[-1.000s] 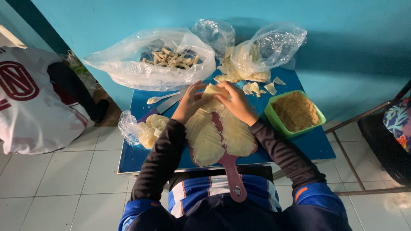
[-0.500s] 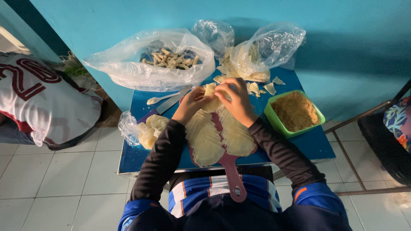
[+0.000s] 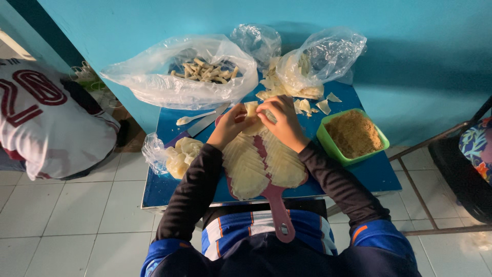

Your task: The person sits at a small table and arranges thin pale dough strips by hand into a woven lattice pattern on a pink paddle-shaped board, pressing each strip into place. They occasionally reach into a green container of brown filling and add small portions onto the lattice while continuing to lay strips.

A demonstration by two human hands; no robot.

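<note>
Both hands, left hand (image 3: pixel 230 124) and right hand (image 3: pixel 281 120), have fingers curled closed around one pale wrapper (image 3: pixel 252 110) between them.

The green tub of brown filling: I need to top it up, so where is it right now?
In the head view the green tub sits on the blue table, just beyond the right hand, below the scattered wrapper scraps.

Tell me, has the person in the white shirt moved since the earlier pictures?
Yes. The person in the white shirt has shifted left, away from the blue table.
</note>
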